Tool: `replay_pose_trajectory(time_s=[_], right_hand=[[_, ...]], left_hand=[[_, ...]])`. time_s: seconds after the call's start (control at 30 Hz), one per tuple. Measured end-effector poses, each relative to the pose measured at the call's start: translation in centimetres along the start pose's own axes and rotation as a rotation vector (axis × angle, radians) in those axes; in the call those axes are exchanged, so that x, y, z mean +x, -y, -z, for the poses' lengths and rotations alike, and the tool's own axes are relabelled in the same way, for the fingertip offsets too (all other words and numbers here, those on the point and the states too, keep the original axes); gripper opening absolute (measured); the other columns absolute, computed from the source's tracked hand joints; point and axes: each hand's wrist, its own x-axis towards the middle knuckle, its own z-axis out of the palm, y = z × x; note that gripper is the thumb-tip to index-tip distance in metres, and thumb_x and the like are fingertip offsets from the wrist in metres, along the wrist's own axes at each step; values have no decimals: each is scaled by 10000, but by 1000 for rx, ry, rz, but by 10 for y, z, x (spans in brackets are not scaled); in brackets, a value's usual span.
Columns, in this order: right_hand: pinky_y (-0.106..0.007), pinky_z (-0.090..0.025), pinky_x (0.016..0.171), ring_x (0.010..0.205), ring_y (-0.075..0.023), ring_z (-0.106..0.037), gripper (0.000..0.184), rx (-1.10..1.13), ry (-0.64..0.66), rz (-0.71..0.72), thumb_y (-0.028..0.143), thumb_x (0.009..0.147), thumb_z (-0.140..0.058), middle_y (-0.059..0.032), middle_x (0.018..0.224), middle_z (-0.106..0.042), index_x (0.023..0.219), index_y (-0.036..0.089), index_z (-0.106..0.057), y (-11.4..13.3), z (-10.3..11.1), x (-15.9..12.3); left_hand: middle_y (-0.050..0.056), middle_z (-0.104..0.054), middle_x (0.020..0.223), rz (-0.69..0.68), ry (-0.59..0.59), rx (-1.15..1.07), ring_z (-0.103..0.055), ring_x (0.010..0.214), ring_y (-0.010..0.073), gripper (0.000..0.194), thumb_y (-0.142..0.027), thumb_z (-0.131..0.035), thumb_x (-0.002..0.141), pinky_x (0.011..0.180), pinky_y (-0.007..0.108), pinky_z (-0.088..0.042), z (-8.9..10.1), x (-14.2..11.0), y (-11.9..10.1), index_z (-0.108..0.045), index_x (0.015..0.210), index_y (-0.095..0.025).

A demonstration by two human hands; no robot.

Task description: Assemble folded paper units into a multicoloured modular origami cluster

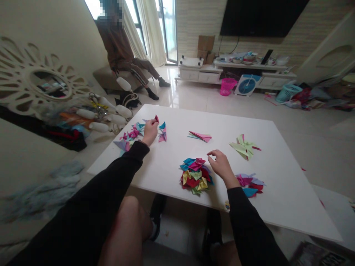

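Note:
My left hand (151, 132) is closed in a pinch over the far left of the white table (172, 170), on a small dark red folded paper piece (156, 118). Beside it lie blue and pink folded papers (163, 132) and a spread of pink, teal and lilac paper pieces (132, 133). My right hand (221, 165) hovers with thumb and forefinger apart, holding nothing. Just left of it is a dense heap of multicoloured folded papers (195, 176). Partly behind my right wrist sits a pile of purple, red and blue papers (253, 183).
Flat pink and green folded strips (200, 136) rest mid-table, with pale green pieces (245, 147) farther right. A seated person (119, 55) is by the window. A lamp with white shades (116, 118) stands beyond the table's left edge; a pink basket (227, 87) is on the floor.

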Motion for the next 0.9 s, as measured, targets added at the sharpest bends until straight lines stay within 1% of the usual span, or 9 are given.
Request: replay_pose_trajectory(time_s=[0.07,0.17,0.23,0.27,0.33,0.43,0.53,0.7,0.9], right_hand=[[-364,-512,864,944,-220,-637,179,20,-20,0,193,841,-536,-75,982,-698,901,204,-704,4,4,0],[-357,-526,831,919,-215,-653,177,87,-53,-6,209,847,-543,-79,981,-715,911,198,-708,14,10,0],[-343,-534,807,880,-201,-667,170,186,-68,-33,245,862,-560,-74,991,-732,923,198,-711,22,13,-2],[-334,-537,792,859,-194,-673,174,249,-69,-54,275,873,-569,-70,989,-739,932,198,-713,25,13,-2],[-318,-538,757,836,-188,-682,207,373,-58,-92,344,894,-582,-62,973,-745,952,199,-717,31,14,-5],[-305,-534,729,839,-188,-685,255,450,-39,-112,403,909,-589,-61,956,-744,974,197,-724,35,13,-7],[-294,-530,728,843,-178,-673,209,397,-14,-78,367,883,-630,-59,966,-739,954,198,-730,37,14,-7],[-286,-512,726,865,-173,-637,86,240,89,45,239,820,-663,-41,962,-692,877,211,-722,38,11,-2],[-321,-503,805,859,-180,-617,111,142,125,118,128,767,-668,-35,913,-658,830,204,-718,35,-3,4]], left_hand=[[90,-720,997,43,103,-167,-645,1017,221,181,-194,-542,843,967,352,-483,-13,-43,-17,-692,918,-127],[98,-757,986,135,346,-432,-695,958,213,241,-250,-589,803,909,368,-540,-34,-116,-31,-734,954,-129],[98,-767,946,147,450,-469,-708,911,207,218,-276,-640,779,893,374,-558,-47,-155,-30,-746,914,-143],[95,-768,930,133,489,-452,-711,890,207,202,-281,-669,765,877,371,-563,-53,-170,-27,-746,897,-149],[91,-766,917,78,582,-376,-713,870,214,157,-262,-691,748,827,362,-572,-63,-187,-18,-735,861,-163],[69,-748,895,-70,668,-218,-698,862,206,66,-217,-677,750,799,343,-570,-75,-191,-4,-690,805,-183],[37,-717,880,-190,678,-107,-670,834,177,80,-198,-669,752,792,315,-559,-80,-184,2,-619,814,-198],[16,-679,908,-288,719,-88,-652,834,167,205,-180,-653,767,774,297,-537,-81,-173,1,-548,939,-218],[25,-674,910,-385,750,6,-659,856,194,216,-139,-615,773,797,325,-522,-77,-166,-2,-544,959,-222]])
